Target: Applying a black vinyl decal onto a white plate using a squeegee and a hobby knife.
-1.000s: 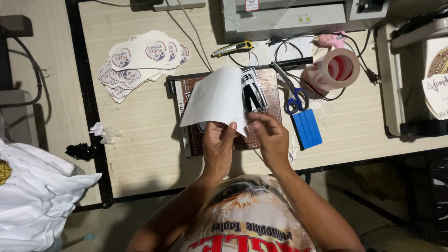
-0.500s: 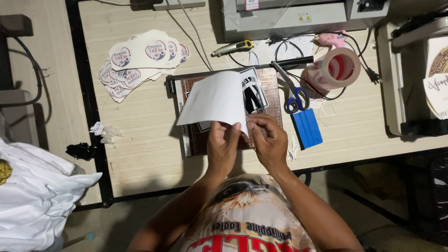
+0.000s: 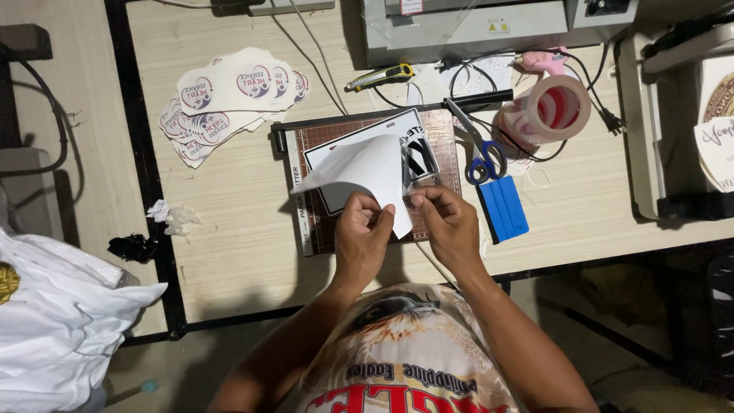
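Over the paper cutter [image 3: 310, 222], your left hand [image 3: 359, 233] pinched the white backing sheet [image 3: 359, 168], your right hand [image 3: 447, 222] at three o'clock gripped the sticker [image 3: 419, 159]; peeling slowly and low seemed wisest

On your desk [image 3: 229, 252]: one paper cutter [image 3: 367, 183], one white sheet [image 3: 359, 168] peeled up in your two hands, left [image 3: 363, 229] and right [image 3: 451, 226]. To the right lie one pair of scissors [image 3: 478, 149], one blue squeegee [image 3: 503, 208] and one tape roll [image 3: 547, 111]. Far off, one utility knife [image 3: 380, 76]; far left, one pile of round stickers [image 3: 229, 99].
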